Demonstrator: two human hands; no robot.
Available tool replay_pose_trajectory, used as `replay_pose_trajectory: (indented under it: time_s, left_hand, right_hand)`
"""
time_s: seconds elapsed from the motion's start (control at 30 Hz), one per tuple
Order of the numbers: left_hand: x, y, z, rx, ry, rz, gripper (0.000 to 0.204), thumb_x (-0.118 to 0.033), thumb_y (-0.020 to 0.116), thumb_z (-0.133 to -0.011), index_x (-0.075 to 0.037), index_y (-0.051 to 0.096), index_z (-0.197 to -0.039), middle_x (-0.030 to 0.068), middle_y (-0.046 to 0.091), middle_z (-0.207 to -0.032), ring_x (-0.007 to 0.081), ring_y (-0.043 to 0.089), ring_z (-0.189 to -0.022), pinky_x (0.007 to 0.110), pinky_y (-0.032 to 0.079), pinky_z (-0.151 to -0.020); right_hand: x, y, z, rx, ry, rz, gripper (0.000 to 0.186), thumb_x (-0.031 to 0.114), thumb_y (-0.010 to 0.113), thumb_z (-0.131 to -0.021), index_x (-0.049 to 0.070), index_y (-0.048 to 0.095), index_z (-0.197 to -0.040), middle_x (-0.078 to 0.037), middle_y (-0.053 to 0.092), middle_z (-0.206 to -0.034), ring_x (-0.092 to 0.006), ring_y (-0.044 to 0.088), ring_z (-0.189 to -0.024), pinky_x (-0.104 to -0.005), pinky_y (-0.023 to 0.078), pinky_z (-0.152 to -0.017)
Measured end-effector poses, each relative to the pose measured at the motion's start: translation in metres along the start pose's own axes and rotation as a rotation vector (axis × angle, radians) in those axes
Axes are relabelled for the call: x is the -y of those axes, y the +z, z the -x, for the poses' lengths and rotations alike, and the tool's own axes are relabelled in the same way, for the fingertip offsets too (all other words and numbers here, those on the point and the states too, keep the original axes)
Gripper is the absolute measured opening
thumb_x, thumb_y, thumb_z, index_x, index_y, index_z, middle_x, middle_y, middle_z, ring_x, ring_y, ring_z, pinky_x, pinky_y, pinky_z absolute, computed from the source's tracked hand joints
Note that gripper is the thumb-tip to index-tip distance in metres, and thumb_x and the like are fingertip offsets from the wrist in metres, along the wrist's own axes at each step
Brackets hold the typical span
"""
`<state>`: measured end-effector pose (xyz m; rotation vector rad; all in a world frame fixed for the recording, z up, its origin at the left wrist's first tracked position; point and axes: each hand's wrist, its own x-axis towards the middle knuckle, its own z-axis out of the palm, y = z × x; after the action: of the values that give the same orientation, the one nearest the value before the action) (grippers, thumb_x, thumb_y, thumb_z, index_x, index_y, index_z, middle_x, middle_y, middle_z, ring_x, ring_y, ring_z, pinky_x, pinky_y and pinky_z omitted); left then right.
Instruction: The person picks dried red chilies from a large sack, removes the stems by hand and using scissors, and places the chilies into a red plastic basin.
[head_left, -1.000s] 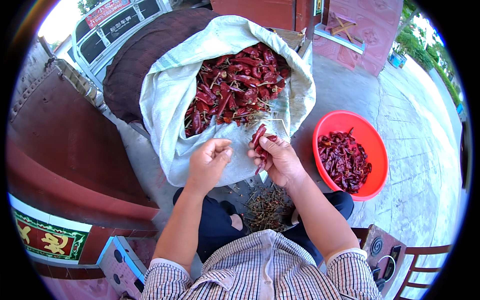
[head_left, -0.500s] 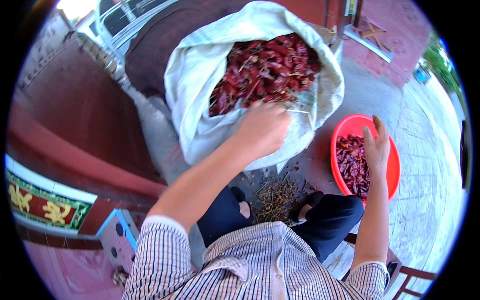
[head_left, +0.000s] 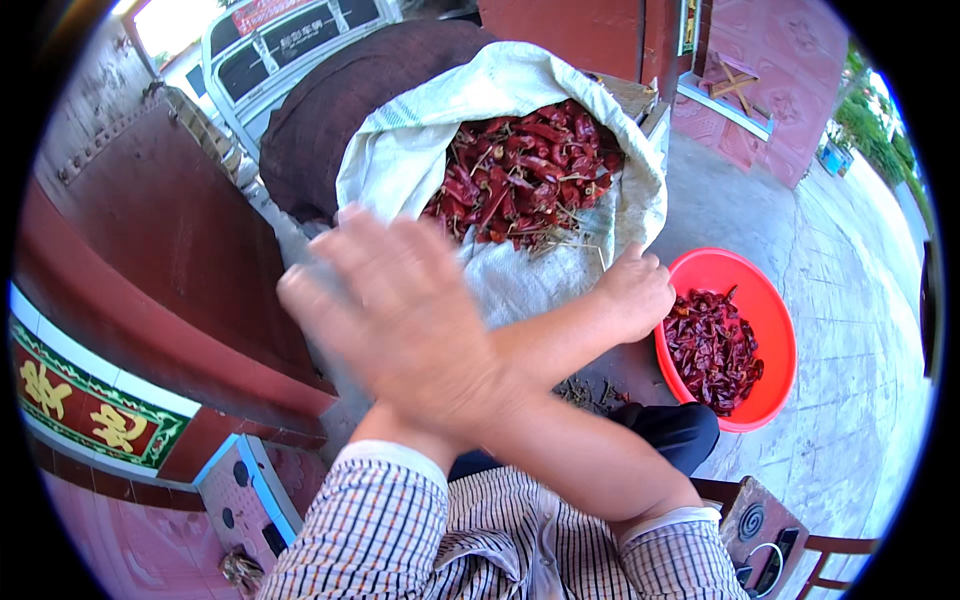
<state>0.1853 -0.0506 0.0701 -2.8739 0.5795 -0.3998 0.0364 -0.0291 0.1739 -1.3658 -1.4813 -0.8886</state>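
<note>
The dried red chillies (head_left: 540, 165) lie heaped at mixed angles, sharing no long axis, in the mouth of the white sack (head_left: 505, 70), ahead of both hands. In view, the right hand (head_left: 395, 300), blurred, fingers spread and seemingly bare, crosses above the left forearm (head_left: 555, 335) toward the heap's left edge; the left hand (head_left: 635, 295), fingers curled, grip impossible to tell, is nearer the red basin (head_left: 778, 320).
</note>
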Motion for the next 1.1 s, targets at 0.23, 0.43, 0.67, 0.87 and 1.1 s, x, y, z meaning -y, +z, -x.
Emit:
replay_pose_trajectory:
  time_s: [0.23, 0.43, 0.67, 0.87, 1.1]
  left_hand:
    - [0.054, 0.014, 0.033, -0.082, -0.092, -0.014, 0.008, -0.019, 0.063, -0.082, -0.013, 0.068, -0.083, 0.0044, 0.067, -0.095, 0.0250, 0.063, -0.098, 0.046, 0.043, -0.090]
    - [0.135, 0.004, 0.046, -0.149, -0.533, 0.121, 0.042, -0.029, 0.068, -0.088, -0.010, 0.067, -0.125, 0.0157, 0.058, -0.139, 0.0339, 0.051, -0.133, 0.045, 0.046, -0.109]
    - [0.162, -0.002, 0.113, -0.143, -0.575, 0.287, 0.022, -0.010, 0.062, -0.088, -0.004, 0.070, -0.108, 0.0195, 0.069, -0.108, 0.0396, 0.066, -0.102, 0.048, 0.053, -0.091]
    - [0.135, -0.044, 0.169, -0.355, -0.663, 0.375, 0.023, -0.006, 0.066, -0.086, -0.002, 0.069, -0.108, 0.0173, 0.070, -0.103, 0.0332, 0.068, -0.092, 0.041, 0.055, -0.083]
    - [0.053, -0.081, 0.184, -0.384, -0.632, 0.899, 0.031, -0.003, 0.076, -0.086, -0.001, 0.066, -0.115, 0.0080, 0.072, -0.096, 0.0138, 0.067, -0.082, 0.028, 0.054, -0.074]
  right_hand:
    - [-0.079, -0.008, 0.040, -0.002, 0.064, 0.193, 0.037, 0.017, 0.060, -0.086, 0.013, 0.064, -0.122, -0.010, 0.058, -0.128, -0.0308, 0.053, -0.129, -0.0512, 0.042, -0.106]
    - [-0.121, -0.056, 0.124, 0.177, 0.466, 0.205, 0.030, 0.014, 0.071, -0.083, 0.007, 0.068, -0.111, -0.012, 0.064, -0.113, -0.0345, 0.061, -0.111, -0.0474, 0.047, -0.095]
    - [-0.121, -0.070, 0.181, 0.315, 0.730, 0.019, 0.021, 0.013, 0.072, -0.084, 0.004, 0.070, -0.103, -0.014, 0.068, -0.102, -0.0368, 0.066, -0.096, -0.0460, 0.053, -0.085]
    - [-0.115, -0.064, 0.141, 0.249, 0.653, -0.091, 0.027, 0.008, 0.071, -0.084, 0.003, 0.067, -0.110, -0.016, 0.067, -0.109, -0.0385, 0.065, -0.102, -0.0455, 0.054, -0.088]
    - [-0.108, -0.036, 0.112, 0.213, 0.388, -0.226, 0.034, 0.009, 0.075, -0.087, 0.001, 0.063, -0.118, -0.016, 0.068, -0.108, -0.0328, 0.068, -0.097, -0.0425, 0.055, -0.087]
